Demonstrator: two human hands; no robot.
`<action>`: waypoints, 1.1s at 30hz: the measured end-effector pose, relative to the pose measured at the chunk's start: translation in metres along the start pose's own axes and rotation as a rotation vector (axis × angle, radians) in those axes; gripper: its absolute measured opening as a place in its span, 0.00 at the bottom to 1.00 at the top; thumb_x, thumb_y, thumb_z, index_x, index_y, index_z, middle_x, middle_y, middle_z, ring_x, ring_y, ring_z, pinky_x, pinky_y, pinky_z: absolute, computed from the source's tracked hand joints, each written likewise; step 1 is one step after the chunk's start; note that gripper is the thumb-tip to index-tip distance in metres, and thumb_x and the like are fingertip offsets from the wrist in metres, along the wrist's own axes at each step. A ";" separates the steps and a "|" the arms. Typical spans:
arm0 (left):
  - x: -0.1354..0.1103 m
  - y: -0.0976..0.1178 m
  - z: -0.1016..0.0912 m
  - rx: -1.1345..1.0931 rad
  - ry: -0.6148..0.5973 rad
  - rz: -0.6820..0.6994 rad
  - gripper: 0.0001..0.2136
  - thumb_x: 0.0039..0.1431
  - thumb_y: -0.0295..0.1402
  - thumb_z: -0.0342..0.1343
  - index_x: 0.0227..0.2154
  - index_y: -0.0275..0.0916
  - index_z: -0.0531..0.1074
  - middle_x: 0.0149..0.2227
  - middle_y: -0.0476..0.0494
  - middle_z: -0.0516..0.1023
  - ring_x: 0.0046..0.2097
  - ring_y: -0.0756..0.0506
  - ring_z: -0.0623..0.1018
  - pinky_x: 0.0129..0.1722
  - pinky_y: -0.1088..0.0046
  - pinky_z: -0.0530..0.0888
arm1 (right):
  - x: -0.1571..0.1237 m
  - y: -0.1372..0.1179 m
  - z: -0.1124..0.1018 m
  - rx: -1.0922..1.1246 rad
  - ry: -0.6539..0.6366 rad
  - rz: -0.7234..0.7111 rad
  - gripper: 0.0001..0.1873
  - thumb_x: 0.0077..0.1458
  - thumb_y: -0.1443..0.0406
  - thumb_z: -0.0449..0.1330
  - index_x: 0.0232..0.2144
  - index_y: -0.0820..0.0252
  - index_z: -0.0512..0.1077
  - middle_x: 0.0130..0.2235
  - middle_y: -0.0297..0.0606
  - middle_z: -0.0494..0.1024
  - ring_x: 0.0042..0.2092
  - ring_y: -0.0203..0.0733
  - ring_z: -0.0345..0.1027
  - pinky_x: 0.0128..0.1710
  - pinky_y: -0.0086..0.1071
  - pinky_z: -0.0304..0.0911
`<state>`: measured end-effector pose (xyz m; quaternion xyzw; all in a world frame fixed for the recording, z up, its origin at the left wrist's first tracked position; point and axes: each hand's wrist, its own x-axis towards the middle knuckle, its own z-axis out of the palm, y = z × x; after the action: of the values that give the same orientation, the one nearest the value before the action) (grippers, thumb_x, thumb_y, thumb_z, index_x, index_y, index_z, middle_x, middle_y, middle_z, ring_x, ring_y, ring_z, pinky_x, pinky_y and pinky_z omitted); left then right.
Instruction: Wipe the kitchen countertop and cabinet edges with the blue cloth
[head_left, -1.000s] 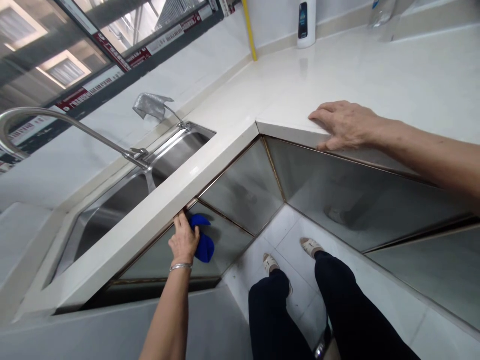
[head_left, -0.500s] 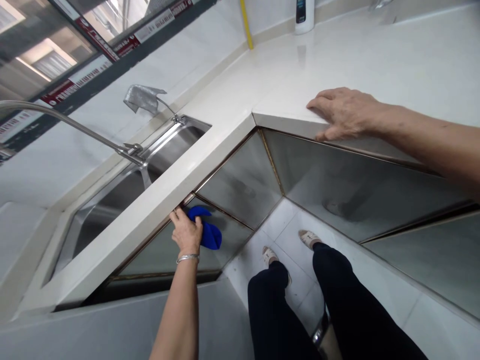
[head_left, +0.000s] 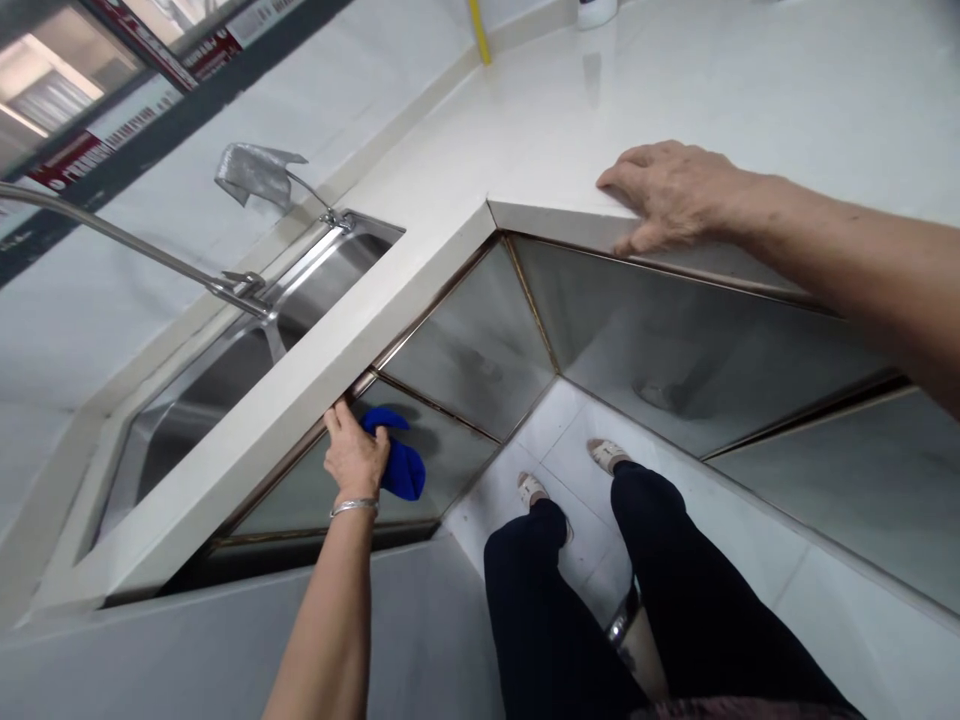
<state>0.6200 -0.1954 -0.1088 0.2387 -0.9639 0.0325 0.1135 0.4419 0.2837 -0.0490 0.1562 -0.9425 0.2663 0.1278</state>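
Cool, diffuse light; picture slightly soft.
We've got a bright window (head_left: 56, 95), sheen on the countertop (head_left: 720, 80), soft shadow beside the blue cloth (head_left: 405, 472), wide-angle stretch toward the edges.

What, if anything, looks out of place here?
A crumpled silver-grey sheet hangs over the thin metal spout at the stainless-steel double sink; it looks odd because spouts are usually bare. No spill shows.

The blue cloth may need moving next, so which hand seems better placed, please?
Probably the left hand: it holds the blue cloth, while the right hand rests on the counter edge.
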 end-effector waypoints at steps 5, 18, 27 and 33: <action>0.000 0.013 0.008 -0.026 0.047 -0.049 0.36 0.59 0.41 0.54 0.67 0.34 0.52 0.68 0.24 0.62 0.52 0.24 0.79 0.48 0.42 0.79 | -0.001 0.001 -0.001 0.066 -0.002 -0.009 0.32 0.20 0.50 0.70 0.36 0.12 0.75 0.43 0.25 0.79 0.58 0.79 0.59 0.53 0.79 0.54; 0.000 -0.018 0.010 0.016 0.001 -0.025 0.37 0.62 0.42 0.51 0.71 0.38 0.47 0.69 0.26 0.60 0.54 0.22 0.78 0.50 0.37 0.77 | -0.003 -0.004 -0.002 0.086 0.001 0.016 0.29 0.19 0.51 0.70 0.31 0.13 0.75 0.42 0.23 0.78 0.59 0.81 0.58 0.54 0.80 0.53; -0.008 -0.019 0.007 0.027 -0.006 -0.048 0.37 0.62 0.42 0.51 0.71 0.37 0.48 0.70 0.25 0.59 0.52 0.24 0.79 0.50 0.38 0.77 | 0.001 0.010 0.003 0.126 0.025 -0.037 0.30 0.18 0.49 0.73 0.31 0.12 0.75 0.41 0.23 0.80 0.56 0.84 0.60 0.47 0.81 0.52; -0.025 -0.027 0.018 0.000 -0.028 -0.015 0.42 0.62 0.39 0.51 0.74 0.44 0.35 0.77 0.35 0.41 0.54 0.28 0.79 0.47 0.47 0.80 | 0.001 0.011 0.004 0.092 0.009 -0.034 0.33 0.18 0.48 0.72 0.35 0.13 0.77 0.46 0.20 0.79 0.57 0.86 0.60 0.49 0.82 0.53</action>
<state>0.6503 -0.2099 -0.1320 0.2463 -0.9636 0.0283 0.1001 0.4367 0.2902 -0.0566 0.1769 -0.9258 0.3078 0.1295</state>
